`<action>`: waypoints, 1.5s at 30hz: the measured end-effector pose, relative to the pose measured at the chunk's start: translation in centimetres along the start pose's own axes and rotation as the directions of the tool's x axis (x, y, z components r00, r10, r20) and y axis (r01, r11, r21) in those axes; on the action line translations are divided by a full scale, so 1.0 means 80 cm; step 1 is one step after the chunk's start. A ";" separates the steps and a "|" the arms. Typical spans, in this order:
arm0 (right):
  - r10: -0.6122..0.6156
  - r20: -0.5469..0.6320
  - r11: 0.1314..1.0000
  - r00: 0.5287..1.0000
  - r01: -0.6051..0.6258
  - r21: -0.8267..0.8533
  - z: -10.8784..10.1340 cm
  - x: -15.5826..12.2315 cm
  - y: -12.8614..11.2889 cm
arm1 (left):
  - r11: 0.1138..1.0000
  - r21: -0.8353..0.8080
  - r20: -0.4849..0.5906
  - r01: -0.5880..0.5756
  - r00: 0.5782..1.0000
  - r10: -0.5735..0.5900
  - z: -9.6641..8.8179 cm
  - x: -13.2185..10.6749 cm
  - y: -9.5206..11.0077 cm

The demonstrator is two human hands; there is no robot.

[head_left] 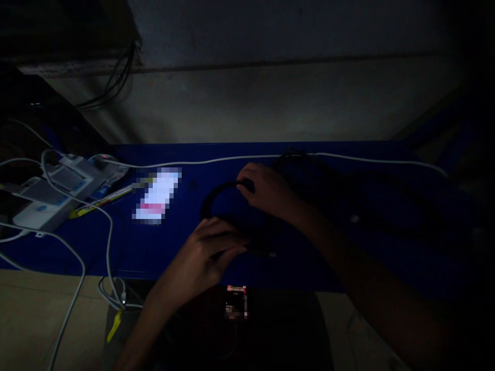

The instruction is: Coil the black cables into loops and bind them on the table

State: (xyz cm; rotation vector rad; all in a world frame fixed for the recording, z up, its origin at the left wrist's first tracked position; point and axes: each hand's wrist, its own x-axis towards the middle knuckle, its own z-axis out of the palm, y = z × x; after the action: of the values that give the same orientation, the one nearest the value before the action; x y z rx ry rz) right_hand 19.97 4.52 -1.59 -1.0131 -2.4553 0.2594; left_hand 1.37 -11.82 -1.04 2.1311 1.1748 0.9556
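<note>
A black cable (217, 190) arches in a loop above the blue tabletop (185, 247), between my two hands. The thumb and fingers of my right hand (265, 188) pinch it at the upper right of the loop. At the lower left, my left hand (209, 247) is closed around the cable, its fingertips pointing right. A small pale tip (273, 254), perhaps a plug end, shows just right of my left fingertips; the dark hides what it joins. Left of the loop lies a phone (158, 196) with a bright, blurred-out screen.
A white power strip (54, 193) with plugged-in adapters and tangled white cables stands at the left, beside a thin yellow packet or stick (102, 201). A white cord (201, 163) crosses the back. Dark cable coils (309, 159) lie right. Below the edge glows a small screen (236, 301).
</note>
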 end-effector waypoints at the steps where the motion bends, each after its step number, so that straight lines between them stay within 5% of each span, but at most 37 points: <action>1: 0.005 0.006 1.000 1.000 -0.005 -0.004 -0.001 0.000 -0.001 | 1.000 -0.001 0.000 -0.002 1.000 0.002 0.000 0.000 0.000; 11: -0.092 0.077 0.981 0.993 0.103 -0.164 -0.003 0.000 -0.001 | 1.000 -0.012 -0.011 0.010 1.000 -0.010 0.000 0.000 0.000; 21: -0.046 0.074 0.991 0.996 0.055 -0.119 -0.008 -0.003 -0.003 | 1.000 -0.010 -0.014 0.010 1.000 -0.010 0.001 0.000 0.000; 31: -0.096 0.123 0.955 0.988 0.127 -0.268 -0.008 0.002 -0.013 | 0.999 -0.028 -0.020 0.015 1.000 -0.016 0.002 0.001 -0.001; 45: -0.049 0.039 0.999 0.998 0.050 -0.009 -0.003 -0.002 0.000 | 0.997 -0.048 -0.014 0.059 0.998 -0.060 0.001 0.000 -0.001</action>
State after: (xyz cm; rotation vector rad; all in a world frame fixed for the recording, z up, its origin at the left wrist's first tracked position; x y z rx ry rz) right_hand 20.24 4.41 -1.42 -0.9587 -2.5149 0.2529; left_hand 1.43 -11.79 -1.16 2.0436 1.2044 0.9657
